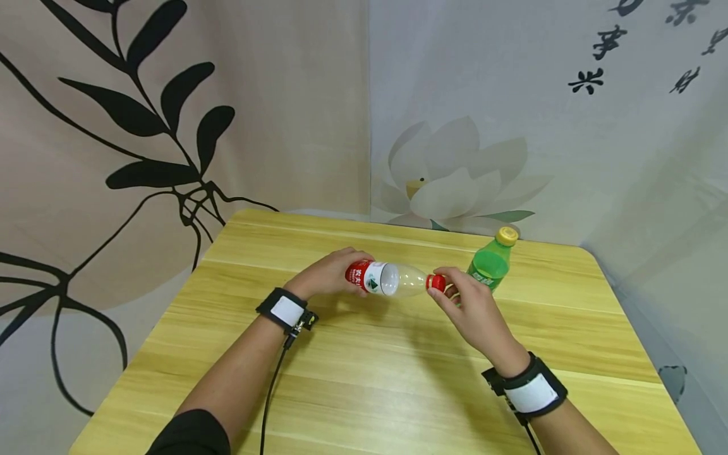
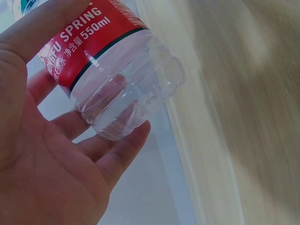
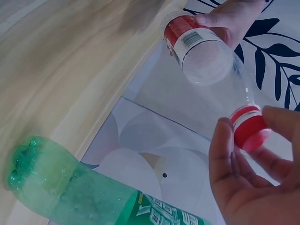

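A clear plastic water bottle (image 1: 411,281) with a red and white label lies sideways in the air above the table, its neck to the right. My left hand (image 1: 334,273) grips it around the label near the base; in the left wrist view the thumb crosses the red label (image 2: 89,37) and the fingers curl beneath. The thumb and fingers of my right hand (image 1: 469,309) pinch the red cap (image 3: 251,127) at the bottle's neck. The cap sits on the neck; whether it is loose cannot be seen. The bottle looks empty.
A green plastic bottle (image 1: 490,262) with a yellow cap (image 1: 507,236) stands upright just beyond my right hand. The wooden table (image 1: 364,385) ends at a printed curtain (image 1: 307,114) behind. Cables (image 1: 270,392) run from the bands on both wrists.
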{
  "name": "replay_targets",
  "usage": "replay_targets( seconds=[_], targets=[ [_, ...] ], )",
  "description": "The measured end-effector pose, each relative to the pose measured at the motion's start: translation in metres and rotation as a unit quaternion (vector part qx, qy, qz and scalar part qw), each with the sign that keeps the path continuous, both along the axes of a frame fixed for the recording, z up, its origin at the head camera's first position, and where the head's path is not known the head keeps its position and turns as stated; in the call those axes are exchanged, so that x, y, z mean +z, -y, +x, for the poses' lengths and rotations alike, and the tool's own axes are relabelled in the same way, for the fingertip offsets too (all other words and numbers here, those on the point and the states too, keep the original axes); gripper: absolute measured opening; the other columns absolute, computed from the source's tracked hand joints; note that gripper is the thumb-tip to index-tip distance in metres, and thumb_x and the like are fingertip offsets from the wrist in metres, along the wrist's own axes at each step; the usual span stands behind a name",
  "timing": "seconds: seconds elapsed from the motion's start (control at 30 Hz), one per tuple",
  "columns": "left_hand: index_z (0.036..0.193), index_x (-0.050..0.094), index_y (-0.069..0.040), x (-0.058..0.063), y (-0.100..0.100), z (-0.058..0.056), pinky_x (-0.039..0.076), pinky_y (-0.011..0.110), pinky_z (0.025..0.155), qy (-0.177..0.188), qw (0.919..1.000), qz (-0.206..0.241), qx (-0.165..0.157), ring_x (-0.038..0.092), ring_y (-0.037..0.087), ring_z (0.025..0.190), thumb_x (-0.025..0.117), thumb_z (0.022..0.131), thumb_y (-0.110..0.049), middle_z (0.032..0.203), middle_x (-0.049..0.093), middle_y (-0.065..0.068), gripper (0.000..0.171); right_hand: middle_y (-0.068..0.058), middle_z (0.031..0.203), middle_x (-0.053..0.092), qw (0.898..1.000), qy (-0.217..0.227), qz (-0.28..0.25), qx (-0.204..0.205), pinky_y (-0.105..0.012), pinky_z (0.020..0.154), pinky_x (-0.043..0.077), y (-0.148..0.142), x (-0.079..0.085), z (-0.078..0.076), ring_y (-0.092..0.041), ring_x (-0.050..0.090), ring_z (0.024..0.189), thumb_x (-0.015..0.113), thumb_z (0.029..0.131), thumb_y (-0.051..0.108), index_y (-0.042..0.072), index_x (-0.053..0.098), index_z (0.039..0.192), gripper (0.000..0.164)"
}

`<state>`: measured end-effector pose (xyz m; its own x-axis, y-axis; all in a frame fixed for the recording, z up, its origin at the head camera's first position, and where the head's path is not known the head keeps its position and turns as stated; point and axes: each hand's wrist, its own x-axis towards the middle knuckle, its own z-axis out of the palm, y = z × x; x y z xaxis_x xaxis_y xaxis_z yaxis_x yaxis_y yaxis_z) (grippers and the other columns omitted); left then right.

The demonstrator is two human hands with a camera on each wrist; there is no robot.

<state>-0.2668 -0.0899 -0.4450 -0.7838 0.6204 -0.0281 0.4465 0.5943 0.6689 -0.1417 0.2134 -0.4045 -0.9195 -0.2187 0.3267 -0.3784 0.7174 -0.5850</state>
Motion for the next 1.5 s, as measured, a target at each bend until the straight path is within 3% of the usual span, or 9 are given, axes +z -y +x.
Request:
replay_targets(
  seconds=[0.23,0.37,0.5,0.63,0.8,1.0,1.23,1.5],
  targets=[
    [0.141,0.060,-0.024,0.0001,0.0003,0.0001,0.054,0.042,0.098,0.000,1.0000,0.001,0.001,0.060,0.022,0.113,0.094,0.078,-0.021,0.126,0.060,0.003,0.071,-0.005,0.116,0.065,0.998,-0.051,-0.001,0.035,-0.031,0.073,0.062,0.0004,-0.0010,0.0015,-0.019,0.069,0.097,0.077,0.094,0.006,0.011,0.065,0.126,0.035],
    [0.141,0.061,-0.024,0.0002,0.0002,0.0002,0.054,0.042,0.098,0.000,1.0000,0.002,-0.001,0.059,0.022,0.112,0.094,0.078,-0.020,0.125,0.060,0.003,0.071,-0.007,0.120,0.063,0.997,-0.065,-0.003,0.046,-0.031,0.075,0.063,0.0004,-0.0026,0.0013,-0.021,0.067,0.104,0.080,0.089,-0.001,0.011,0.064,0.126,0.043],
    [0.141,0.060,-0.024,0.0003,0.0003,0.0003,0.054,0.043,0.098,0.002,1.0000,0.004,0.000,0.059,0.022,0.113,0.094,0.078,-0.020,0.126,0.060,0.003,0.071,-0.008,0.127,0.062,0.998,-0.056,-0.007,0.035,-0.035,0.077,0.063,0.0002,-0.0027,0.0024,-0.021,0.066,0.105,0.084,0.088,0.009,0.011,0.059,0.138,0.055],
    [0.142,0.060,-0.025,0.0005,0.0003,0.0010,0.054,0.043,0.099,0.004,1.0000,0.005,0.001,0.059,0.022,0.113,0.094,0.078,-0.020,0.126,0.060,0.003,0.072,-0.007,0.125,0.064,0.999,-0.017,-0.024,0.013,-0.038,0.081,0.062,0.0000,-0.0010,0.0030,-0.020,0.068,0.102,0.081,0.093,0.028,0.012,0.054,0.145,0.061],
    [0.141,0.060,-0.025,0.0001,-0.0005,0.0007,0.054,0.043,0.099,0.004,1.0000,0.005,-0.001,0.059,0.022,0.113,0.094,0.078,-0.021,0.127,0.060,0.003,0.072,-0.006,0.116,0.068,0.999,0.018,-0.029,-0.010,-0.044,0.082,0.062,0.0001,0.0003,0.0014,-0.021,0.069,0.100,0.073,0.098,0.038,0.012,0.058,0.141,0.052],
    [0.141,0.060,-0.026,-0.0002,-0.0006,0.0007,0.053,0.043,0.099,0.001,1.0000,0.000,0.000,0.059,0.022,0.114,0.093,0.079,-0.021,0.126,0.060,0.003,0.071,-0.008,0.118,0.068,1.000,-0.025,-0.004,0.004,-0.038,0.077,0.063,0.0009,-0.0001,0.0018,-0.021,0.068,0.100,0.077,0.097,0.022,0.008,0.066,0.131,0.039],
    [0.142,0.060,-0.025,-0.0004,-0.0002,0.0009,0.053,0.043,0.099,0.003,1.0000,-0.003,0.001,0.059,0.022,0.114,0.093,0.079,-0.021,0.126,0.059,0.003,0.071,-0.009,0.120,0.065,0.998,-0.065,-0.002,0.023,-0.035,0.078,0.063,0.0022,-0.0002,0.0018,-0.023,0.068,0.104,0.081,0.090,0.007,0.009,0.068,0.123,0.035],
    [0.141,0.060,-0.025,-0.0005,0.0013,0.0002,0.053,0.042,0.098,0.007,1.0000,-0.003,-0.002,0.059,0.022,0.113,0.093,0.079,-0.021,0.125,0.060,0.002,0.071,-0.007,0.119,0.066,0.997,-0.069,0.001,0.026,-0.037,0.080,0.063,0.0003,0.0011,0.0037,-0.021,0.068,0.103,0.082,0.090,0.010,0.012,0.067,0.122,0.035]
  ],
)
